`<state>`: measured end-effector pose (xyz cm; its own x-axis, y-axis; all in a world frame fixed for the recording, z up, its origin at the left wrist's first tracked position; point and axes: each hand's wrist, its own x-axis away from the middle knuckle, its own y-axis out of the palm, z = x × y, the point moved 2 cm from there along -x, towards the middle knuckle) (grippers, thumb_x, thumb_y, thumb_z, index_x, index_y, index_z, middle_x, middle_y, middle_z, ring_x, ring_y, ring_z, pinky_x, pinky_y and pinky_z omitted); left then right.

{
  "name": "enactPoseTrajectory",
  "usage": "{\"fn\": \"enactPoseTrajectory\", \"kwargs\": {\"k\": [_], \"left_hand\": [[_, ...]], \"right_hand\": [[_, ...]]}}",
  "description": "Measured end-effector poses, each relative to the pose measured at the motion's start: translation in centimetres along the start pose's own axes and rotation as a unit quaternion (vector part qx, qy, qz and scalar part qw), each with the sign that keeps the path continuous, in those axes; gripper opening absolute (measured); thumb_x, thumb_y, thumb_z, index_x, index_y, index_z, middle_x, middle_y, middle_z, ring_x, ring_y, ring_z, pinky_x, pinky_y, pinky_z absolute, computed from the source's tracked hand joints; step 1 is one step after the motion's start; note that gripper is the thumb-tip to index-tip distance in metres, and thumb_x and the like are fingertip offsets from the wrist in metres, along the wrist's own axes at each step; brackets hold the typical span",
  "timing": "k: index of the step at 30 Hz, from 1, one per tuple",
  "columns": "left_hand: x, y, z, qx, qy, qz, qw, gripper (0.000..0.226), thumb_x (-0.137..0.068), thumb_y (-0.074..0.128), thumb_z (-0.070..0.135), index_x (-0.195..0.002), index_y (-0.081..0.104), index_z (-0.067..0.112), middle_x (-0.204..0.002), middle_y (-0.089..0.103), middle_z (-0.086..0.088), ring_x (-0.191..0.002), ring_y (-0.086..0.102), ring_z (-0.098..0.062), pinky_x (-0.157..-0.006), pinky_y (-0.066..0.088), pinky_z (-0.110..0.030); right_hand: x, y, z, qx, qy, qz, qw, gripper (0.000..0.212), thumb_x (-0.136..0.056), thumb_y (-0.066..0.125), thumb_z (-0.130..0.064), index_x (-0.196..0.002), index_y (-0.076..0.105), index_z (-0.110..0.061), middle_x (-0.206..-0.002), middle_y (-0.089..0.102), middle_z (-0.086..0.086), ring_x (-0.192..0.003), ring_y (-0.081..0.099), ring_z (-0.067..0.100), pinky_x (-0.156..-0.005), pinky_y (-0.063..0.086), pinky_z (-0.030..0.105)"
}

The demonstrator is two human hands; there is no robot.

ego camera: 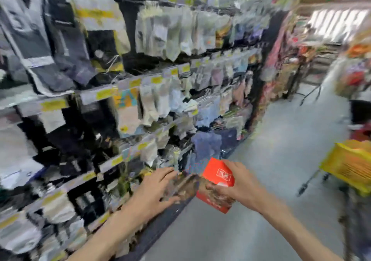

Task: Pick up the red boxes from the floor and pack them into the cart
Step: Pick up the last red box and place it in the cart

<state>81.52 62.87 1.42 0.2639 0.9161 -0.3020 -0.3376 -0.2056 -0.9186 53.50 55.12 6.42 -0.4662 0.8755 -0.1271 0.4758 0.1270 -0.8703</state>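
My right hand point(239, 186) has its grip closed around a red cardboard box with a white label point(217, 177), held in the air left of the yellow plastic cart point(349, 165). My left hand point(154, 190), fingers spread and empty, hovers just left of the box.

A: Single head-worn wide-angle view, aimed forward and slightly down a shop aisle.
B: Tilt?
A: Rolled; the sock-hung metal shelving point(124, 92) leans on the left, the pale grey floor point(281, 140) runs right.
B: Near field?
A: Both forearms enter from the bottom edge, close to the lens. Heavily motion-blurred.
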Motion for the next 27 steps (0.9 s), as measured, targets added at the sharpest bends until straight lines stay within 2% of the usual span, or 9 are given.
{"fn": "enactPoseTrajectory", "kwargs": {"k": [5, 10, 13, 17, 20, 24, 27], "left_hand": [[-15.7, 5.6, 5.5, 0.013, 0.066, -0.008, 0.998, 0.073, -0.089, 0.048, 0.068, -0.142, 0.046, 0.018, -0.144, 0.048, 0.0, -0.132, 0.044, -0.018, -0.109, 0.03, -0.027], [-29.8, 10.7, 10.8, 0.04, 0.124, -0.01, 0.991, 0.077, -0.088, 0.045, 0.073, -0.146, 0.042, 0.022, -0.148, 0.044, 0.003, -0.136, 0.04, -0.017, -0.11, 0.033, -0.034], [-37.5, 13.5, 12.8, 0.037, 0.158, -0.02, 0.987, 0.077, -0.089, 0.048, 0.07, -0.149, 0.034, 0.026, -0.153, 0.037, 0.005, -0.141, 0.033, -0.015, -0.113, 0.028, -0.031], [-49.1, 18.4, 13.7, 0.044, 0.207, -0.038, 0.977, 0.079, -0.088, 0.041, 0.075, -0.15, 0.03, 0.028, -0.153, 0.034, 0.007, -0.141, 0.031, -0.014, -0.114, 0.022, -0.026], [-58.6, 21.4, 14.2, 0.056, 0.245, -0.033, 0.967, 0.076, -0.089, 0.044, 0.072, -0.149, 0.033, 0.026, -0.151, 0.037, 0.005, -0.138, 0.035, -0.016, -0.113, 0.027, -0.029], [-71.5, 24.3, 16.0, 0.079, 0.283, -0.039, 0.955, 0.074, -0.089, 0.048, 0.068, -0.146, 0.039, 0.021, -0.148, 0.042, -0.002, -0.134, 0.041, -0.02, -0.111, 0.035, -0.035], [-80.9, 26.7, 18.1, 0.082, 0.321, -0.039, 0.943, 0.073, -0.09, 0.048, 0.066, -0.145, 0.041, 0.017, -0.144, 0.047, -0.006, -0.131, 0.045, -0.023, -0.108, 0.039, -0.036]], "right_hand": [[-1.4, -8.5, 11.5, -0.002, 0.086, 0.048, 0.995, 0.092, -0.066, 0.067, -0.081, -0.139, 0.044, -0.028, -0.116, 0.053, -0.01, -0.107, 0.051, 0.009, -0.091, 0.045, 0.028], [-3.5, -15.5, 21.8, 0.016, 0.154, 0.097, 0.983, 0.091, -0.069, 0.068, -0.077, -0.139, 0.044, -0.025, -0.119, 0.052, -0.007, -0.109, 0.05, 0.011, -0.093, 0.044, 0.029], [-5.7, -18.9, 27.7, 0.03, 0.185, 0.114, 0.976, 0.089, -0.07, 0.069, -0.075, -0.14, 0.044, -0.025, -0.12, 0.052, -0.007, -0.111, 0.05, 0.012, -0.092, 0.043, 0.029], [-10.5, -22.6, 36.2, 0.036, 0.229, 0.143, 0.962, 0.091, -0.07, 0.068, -0.076, -0.142, 0.043, -0.027, -0.124, 0.053, -0.007, -0.11, 0.049, 0.01, -0.089, 0.041, 0.026], [-15.0, -24.7, 42.8, 0.03, 0.265, 0.162, 0.95, 0.091, -0.067, 0.068, -0.079, -0.14, 0.044, -0.029, -0.119, 0.052, -0.012, -0.105, 0.049, 0.006, -0.085, 0.042, 0.024], [-21.4, -28.8, 51.0, 0.044, 0.314, 0.179, 0.931, 0.101, -0.061, 0.064, -0.088, -0.141, 0.045, -0.029, -0.122, 0.052, -0.014, -0.108, 0.049, 0.007, -0.09, 0.044, 0.027], [-25.1, -32.5, 56.5, 0.054, 0.337, 0.198, 0.919, 0.096, -0.062, 0.064, -0.087, -0.138, 0.046, -0.03, -0.119, 0.052, -0.014, -0.106, 0.049, 0.006, -0.088, 0.044, 0.027]]}}
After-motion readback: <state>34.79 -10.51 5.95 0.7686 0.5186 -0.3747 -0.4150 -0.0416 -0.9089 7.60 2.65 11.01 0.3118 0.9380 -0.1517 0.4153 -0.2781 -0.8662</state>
